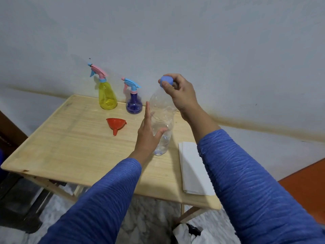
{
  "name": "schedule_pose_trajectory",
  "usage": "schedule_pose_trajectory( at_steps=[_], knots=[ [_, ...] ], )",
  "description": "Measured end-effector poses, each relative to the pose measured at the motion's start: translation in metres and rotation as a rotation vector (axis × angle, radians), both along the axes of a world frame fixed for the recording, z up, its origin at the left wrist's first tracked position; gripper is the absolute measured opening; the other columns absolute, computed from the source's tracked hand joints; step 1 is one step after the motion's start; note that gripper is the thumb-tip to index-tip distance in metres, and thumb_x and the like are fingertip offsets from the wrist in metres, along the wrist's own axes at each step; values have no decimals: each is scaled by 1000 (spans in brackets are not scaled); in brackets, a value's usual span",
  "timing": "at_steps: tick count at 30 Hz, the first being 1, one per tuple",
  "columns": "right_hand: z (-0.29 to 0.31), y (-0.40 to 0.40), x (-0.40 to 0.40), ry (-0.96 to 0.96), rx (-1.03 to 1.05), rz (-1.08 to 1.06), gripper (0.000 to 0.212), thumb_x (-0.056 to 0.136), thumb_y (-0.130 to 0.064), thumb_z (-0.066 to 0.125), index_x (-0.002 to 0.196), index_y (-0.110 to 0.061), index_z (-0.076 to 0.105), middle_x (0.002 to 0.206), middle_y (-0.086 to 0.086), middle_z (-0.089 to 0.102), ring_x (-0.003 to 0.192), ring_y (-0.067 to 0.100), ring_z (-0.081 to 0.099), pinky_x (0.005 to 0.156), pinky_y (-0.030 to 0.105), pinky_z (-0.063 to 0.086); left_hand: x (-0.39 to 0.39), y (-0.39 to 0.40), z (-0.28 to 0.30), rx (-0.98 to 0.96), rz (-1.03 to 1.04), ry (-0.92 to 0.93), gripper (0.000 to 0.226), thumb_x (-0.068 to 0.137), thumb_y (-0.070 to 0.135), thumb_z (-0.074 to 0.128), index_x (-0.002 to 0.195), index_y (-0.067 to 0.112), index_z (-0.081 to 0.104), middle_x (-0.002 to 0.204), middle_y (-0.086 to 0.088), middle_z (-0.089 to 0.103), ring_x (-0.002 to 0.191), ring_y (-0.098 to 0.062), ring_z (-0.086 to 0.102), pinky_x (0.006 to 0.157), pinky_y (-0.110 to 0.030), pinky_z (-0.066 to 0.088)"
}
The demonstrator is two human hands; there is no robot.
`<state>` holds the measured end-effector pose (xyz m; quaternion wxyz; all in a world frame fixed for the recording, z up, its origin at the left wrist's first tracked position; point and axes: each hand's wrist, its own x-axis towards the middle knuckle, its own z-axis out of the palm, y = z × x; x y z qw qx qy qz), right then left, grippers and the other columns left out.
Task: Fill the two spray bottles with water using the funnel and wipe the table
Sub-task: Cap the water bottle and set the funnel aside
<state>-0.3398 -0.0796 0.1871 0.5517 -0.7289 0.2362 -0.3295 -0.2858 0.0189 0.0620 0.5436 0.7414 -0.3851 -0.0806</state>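
Cap coming off the water bottle, spray bottles waiting at the wall.

On the wooden table (70, 147), the clear water bottle (162, 124) stands upright, the left hand (149, 131) spread flat against its side, probably to steady it, while the right hand (179, 92) pinches the blue cap (166, 80). Yellow spray bottle (107, 95) and purple spray bottle (134, 103) stand capped behind the red funnel (116, 125), which lies on its side. The white cloth (193, 169) is partly hidden by the right sleeve; the water level is hard to make out.

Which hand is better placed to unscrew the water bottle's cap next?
Right. The right hand already pinches the blue cap of the clear water bottle, while the left hand lies open-fingered against the bottle's side, better suited to steadying it.
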Motion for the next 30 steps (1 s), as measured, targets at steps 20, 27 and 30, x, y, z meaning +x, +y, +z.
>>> schedule_pose_trajectory(
  at_steps=[20, 27, 30],
  knots=[
    [-68, 31, -8, -16, -287, -143, 84, 86, -31, 65, 143, -41, 4, 152, 0, 23, 141, 10, 22, 103, 19, 25, 17, 11, -3, 62, -140, -43, 113, 77, 13, 73, 134, 51, -17, 143, 27, 17, 138, -13, 30, 108, -35, 36],
    [-106, 41, -9, 21, -221, -198, 94, 80, -27, 71, 135, -51, -1, 153, -2, 23, 138, 3, 23, 93, -7, 20, 27, 16, -8, 84, -190, -63, 111, 77, 5, 71, 137, 46, -14, 145, 25, 23, 132, -4, 35, 105, -31, 38],
    [-109, 39, -8, 28, -194, -206, 97, 79, -20, 72, 136, -47, -1, 141, -14, 29, 128, -6, 26, 90, -9, 19, 32, 16, -13, 85, -193, -89, 115, 78, 5, 70, 136, 55, -15, 151, 4, 31, 136, -6, 33, 106, -32, 38]
  ],
)
